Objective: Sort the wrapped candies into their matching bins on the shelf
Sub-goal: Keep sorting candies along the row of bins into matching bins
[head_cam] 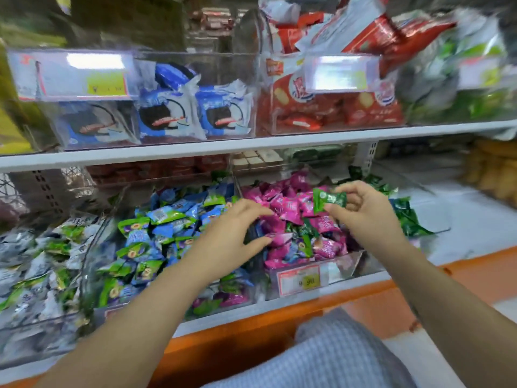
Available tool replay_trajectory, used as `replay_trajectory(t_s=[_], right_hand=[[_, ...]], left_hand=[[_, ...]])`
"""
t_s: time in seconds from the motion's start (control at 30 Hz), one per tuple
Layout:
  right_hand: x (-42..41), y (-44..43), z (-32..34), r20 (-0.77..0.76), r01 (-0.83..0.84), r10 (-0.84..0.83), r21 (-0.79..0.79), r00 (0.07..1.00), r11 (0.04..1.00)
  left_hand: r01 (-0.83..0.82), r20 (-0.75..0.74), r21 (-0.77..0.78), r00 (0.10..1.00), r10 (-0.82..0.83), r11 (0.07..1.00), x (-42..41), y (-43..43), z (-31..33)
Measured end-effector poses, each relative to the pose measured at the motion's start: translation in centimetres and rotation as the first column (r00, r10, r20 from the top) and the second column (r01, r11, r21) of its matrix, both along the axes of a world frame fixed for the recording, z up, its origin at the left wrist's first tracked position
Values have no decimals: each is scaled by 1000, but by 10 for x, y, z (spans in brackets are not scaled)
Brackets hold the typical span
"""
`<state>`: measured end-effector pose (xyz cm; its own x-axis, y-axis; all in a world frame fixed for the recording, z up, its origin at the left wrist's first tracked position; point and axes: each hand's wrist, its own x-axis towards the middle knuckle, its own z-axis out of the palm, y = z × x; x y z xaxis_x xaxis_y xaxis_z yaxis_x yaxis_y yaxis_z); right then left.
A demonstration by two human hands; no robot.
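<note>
My right hand point(363, 211) pinches a dark green wrapped candy point(328, 201) above the clear bin of pink candies point(293, 208). My left hand point(237, 233) hovers over the left edge of that pink bin, thumb and fingers curled around a dark wrapper that is blurred; whether it grips it is unclear. Left of the pink bin sits a bin of mixed blue and light green candies point(156, 231). A pile of dark green candies point(405, 217) lies to the right of the pink bin. Some green and blue pieces are mixed among the pink ones.
A bin of white-and-green candies point(36, 256) is at far left. The upper shelf point(251, 145) holds clear bins of blue cookie packs point(179, 113) and red biscuit packs point(330, 107). A price tag point(300, 278) fronts the pink bin. An orange ledge point(363, 298) runs below.
</note>
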<state>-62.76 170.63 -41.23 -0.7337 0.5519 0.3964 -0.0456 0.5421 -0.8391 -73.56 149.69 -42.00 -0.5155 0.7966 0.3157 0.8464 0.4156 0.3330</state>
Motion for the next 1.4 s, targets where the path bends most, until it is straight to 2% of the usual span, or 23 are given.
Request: replay_trajectory(t_s=[0.1,0.2,0.3,0.37,0.43,0.53,0.6,0.67,0.77,0.9,1.0,1.13,1.27,1.33,1.4], right_hand=[[2,52,-3,-22,248,-247,112,969,962],[-2,83,-5,43,342,-368,285,929,895],[-9,98,-12,151,226,-324,453,934,863],[-12,105,-19,269,100,-314,594,910,799],[-11,106,-20,332,47,-354,669,874,742],[-7,95,-16,236,107,-355,680,904,726],[-6,75,-11,150,96,-257,661,955,744],[-5,45,-6,137,-22,-83,628,987,778],[-9,-5,-8,203,-232,135,599,970,766],[-28,-58,-18,226,-374,298,553,927,745],[-49,-82,-23,286,-428,320,561,903,709],[-68,-95,-29,355,-419,241,616,903,667],[-70,-86,-35,291,-299,136,644,947,705],[-68,-76,-36,240,-242,118,597,964,765],[-63,-69,-37,220,-239,140,536,965,810]], left_hand=[[-13,-50,-102,999,8,995,-1,18,-6],[-29,-44,-141,999,23,990,-3,30,-13],[-29,-43,-152,999,22,988,-6,32,-22],[-27,-61,-159,998,18,987,-8,30,-25],[-25,-68,-165,998,14,986,-11,28,-26],[-10,-77,-152,997,-2,988,-12,27,-27],[7,-83,-133,996,-18,991,-12,25,-28],[16,-74,-107,997,-24,994,-10,19,-27],[-10,-64,-55,998,6,998,-8,2,-24],[-61,-84,-31,995,58,998,-14,-38,-20],[-96,-108,-36,990,91,995,-21,-72,-20],[-125,-97,-54,988,120,991,-30,-103,-26],[-117,-84,-51,990,112,992,-34,-103,-29],[-96,-74,-66,993,91,993,-32,-89,-25],[-84,-139,-109,988,69,990,-28,-68,-18]])
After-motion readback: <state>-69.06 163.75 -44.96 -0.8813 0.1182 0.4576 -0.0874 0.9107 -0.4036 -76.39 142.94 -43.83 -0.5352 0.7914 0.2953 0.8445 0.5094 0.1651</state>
